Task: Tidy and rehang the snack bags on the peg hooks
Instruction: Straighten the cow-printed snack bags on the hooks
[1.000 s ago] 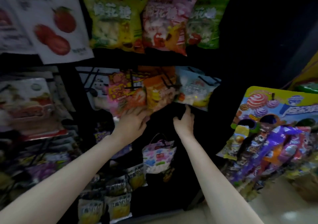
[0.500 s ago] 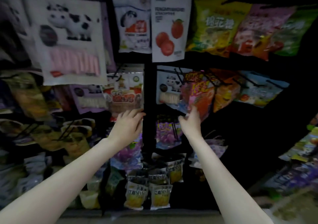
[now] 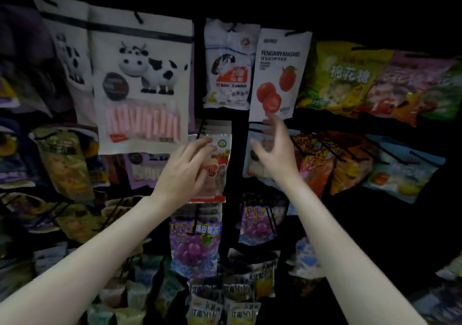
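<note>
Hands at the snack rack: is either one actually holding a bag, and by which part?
Neither visibly grips one. The left hand lies with straight fingers over the front of a red-edged snack bag; the right hand is open, near the tomato bag.

Glossy plastic snack bags [image 3: 142,82] on thin black metal peg hooks [image 3: 271,218].

A black upright post [image 3: 237,150] of the display rack is seen running down the middle, set against a dark back panel [image 3: 375,224]. High on the left, a large white cow-print bag [image 3: 142,80] with pink sticks is hung. A yellow marshmallow bag [image 3: 342,80] is hung well to the right. Lower down, a purple grape jelly bag [image 3: 195,244] is shown just left of the post, and yellow-and-white packets [image 3: 205,309] are crowded along the bottom.
</note>
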`<state>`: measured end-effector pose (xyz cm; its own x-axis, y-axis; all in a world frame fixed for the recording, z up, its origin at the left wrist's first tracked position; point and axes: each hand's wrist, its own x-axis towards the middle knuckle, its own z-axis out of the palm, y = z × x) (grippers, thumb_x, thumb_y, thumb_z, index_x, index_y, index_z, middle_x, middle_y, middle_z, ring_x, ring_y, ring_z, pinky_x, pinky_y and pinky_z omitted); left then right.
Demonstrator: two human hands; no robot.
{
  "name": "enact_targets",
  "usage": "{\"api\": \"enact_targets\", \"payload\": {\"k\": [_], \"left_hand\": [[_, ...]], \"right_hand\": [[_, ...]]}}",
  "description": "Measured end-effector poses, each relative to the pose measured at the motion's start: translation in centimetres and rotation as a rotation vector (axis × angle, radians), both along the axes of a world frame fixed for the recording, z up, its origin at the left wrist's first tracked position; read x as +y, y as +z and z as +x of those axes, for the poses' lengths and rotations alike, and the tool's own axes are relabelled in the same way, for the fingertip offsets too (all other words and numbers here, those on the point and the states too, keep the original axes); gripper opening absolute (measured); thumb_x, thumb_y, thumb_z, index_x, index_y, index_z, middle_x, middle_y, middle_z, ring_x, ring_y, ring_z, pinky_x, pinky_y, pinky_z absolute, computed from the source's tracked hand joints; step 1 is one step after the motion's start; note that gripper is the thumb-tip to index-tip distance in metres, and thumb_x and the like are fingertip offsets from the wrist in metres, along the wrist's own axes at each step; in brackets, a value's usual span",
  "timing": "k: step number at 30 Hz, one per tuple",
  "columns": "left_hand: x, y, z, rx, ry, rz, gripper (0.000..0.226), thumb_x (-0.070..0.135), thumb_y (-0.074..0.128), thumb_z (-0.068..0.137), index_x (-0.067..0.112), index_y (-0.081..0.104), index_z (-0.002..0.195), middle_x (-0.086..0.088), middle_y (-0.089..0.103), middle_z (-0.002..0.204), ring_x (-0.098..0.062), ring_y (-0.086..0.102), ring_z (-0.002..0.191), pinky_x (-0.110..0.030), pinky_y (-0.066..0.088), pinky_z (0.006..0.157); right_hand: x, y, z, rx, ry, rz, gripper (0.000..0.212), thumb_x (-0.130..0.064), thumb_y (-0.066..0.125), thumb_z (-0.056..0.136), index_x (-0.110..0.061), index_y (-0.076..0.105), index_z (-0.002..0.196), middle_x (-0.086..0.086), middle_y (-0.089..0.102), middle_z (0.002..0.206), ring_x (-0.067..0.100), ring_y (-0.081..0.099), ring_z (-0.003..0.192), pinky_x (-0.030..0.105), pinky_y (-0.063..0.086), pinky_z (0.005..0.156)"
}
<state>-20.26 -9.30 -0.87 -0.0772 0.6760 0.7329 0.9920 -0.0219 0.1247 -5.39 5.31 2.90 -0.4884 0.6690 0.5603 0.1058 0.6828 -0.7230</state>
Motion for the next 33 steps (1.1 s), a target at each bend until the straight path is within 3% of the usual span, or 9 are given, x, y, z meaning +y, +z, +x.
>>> {"api": "enact_targets", "payload": {"k": [4,10,14,19,22,25,27,30,33], "left_hand": [[1.7,2.6,-0.7,0.037,0.106,0.060,0.041,0.016,0.042,0.077,0.008,0.055,0.116,-0.014,0.056,0.122,-0.027,0.045,0.109,-0.039,0.035,0.087],[4.0,4.0,-1.7,0.001,0.210,-0.024,0.051,0.020,0.039,0.076,0.007,0.050,0.124,-0.014,0.050,0.131,-0.036,0.048,0.114,-0.048,0.040,0.094],[4.1,4.3,-2.4,0.000,0.191,-0.023,0.050,0.020,0.038,0.077,0.006,0.051,0.123,-0.016,0.051,0.130,-0.038,0.049,0.115,-0.048,0.040,0.095],[3.6,4.4,-3.0,0.038,0.151,0.030,0.047,0.017,0.038,0.077,0.004,0.053,0.119,-0.016,0.053,0.126,-0.032,0.048,0.113,-0.039,0.035,0.096],[2.7,4.3,-3.4,0.059,0.156,0.058,0.044,0.017,0.039,0.076,0.006,0.054,0.116,-0.015,0.054,0.124,-0.026,0.043,0.111,-0.035,0.030,0.094],[1.7,4.4,-4.2,0.021,0.178,0.054,0.043,0.017,0.038,0.077,0.007,0.053,0.116,-0.015,0.053,0.125,-0.027,0.042,0.111,-0.037,0.032,0.093],[0.9,4.7,-4.8,0.014,0.203,0.058,0.044,0.017,0.038,0.077,0.006,0.055,0.116,-0.016,0.052,0.126,-0.029,0.042,0.112,-0.037,0.032,0.094],[-0.5,5.4,-6.3,-0.057,0.277,0.092,0.048,0.020,0.040,0.077,0.005,0.053,0.121,-0.019,0.047,0.132,-0.038,0.040,0.120,-0.048,0.034,0.097],[-2.4,6.5,-8.3,-0.227,0.379,0.217,0.056,0.006,0.054,0.077,0.005,0.043,0.132,-0.021,0.037,0.138,-0.043,0.033,0.126,-0.055,0.029,0.102]], "right_hand": [[6.2,4.8,-2.8,0.042,-0.120,-0.060,0.080,-0.036,0.070,0.080,-0.009,0.026,0.142,0.012,0.035,0.141,0.025,0.038,0.129,0.037,0.035,0.107],[12.0,7.0,-3.3,0.072,-0.174,-0.266,0.109,-0.037,0.078,0.071,-0.008,0.007,0.148,0.012,0.024,0.151,0.027,0.026,0.139,0.045,0.026,0.113],[11.9,7.1,-3.4,0.265,-0.158,-0.407,0.076,-0.017,0.074,0.078,-0.009,0.031,0.139,0.008,0.050,0.133,0.020,0.051,0.119,0.028,0.042,0.096],[9.8,6.7,-1.9,0.321,-0.130,-0.315,0.025,-0.009,0.057,0.091,-0.009,0.059,0.117,0.000,0.059,0.105,0.020,0.058,0.104,0.033,0.048,0.090],[9.7,7.5,-1.1,0.295,-0.337,-0.215,0.038,-0.009,0.053,0.093,-0.006,0.048,0.131,-0.001,0.052,0.121,0.020,0.054,0.114,0.031,0.044,0.096],[8.1,7.5,-0.8,0.176,-0.516,-0.127,0.062,-0.008,0.050,0.094,-0.003,0.017,0.146,0.014,0.020,0.150,0.028,0.035,0.132,0.024,0.032,0.103],[5.5,7.1,-1.5,0.207,-0.586,0.052,0.058,-0.006,0.054,0.090,0.001,0.025,0.140,0.022,0.021,0.145,0.032,0.031,0.132,0.023,0.029,0.102],[1.6,6.9,-4.3,0.250,-0.392,0.161,0.042,-0.004,0.059,0.086,0.000,0.041,0.124,0.016,0.042,0.122,0.022,0.046,0.109,0.020,0.036,0.091],[-2.1,7.3,-7.8,0.042,0.024,-0.084,0.056,-0.014,0.064,0.086,-0.010,0.035,0.134,0.006,0.051,0.124,0.016,0.052,0.110,0.022,0.044,0.084]]}}
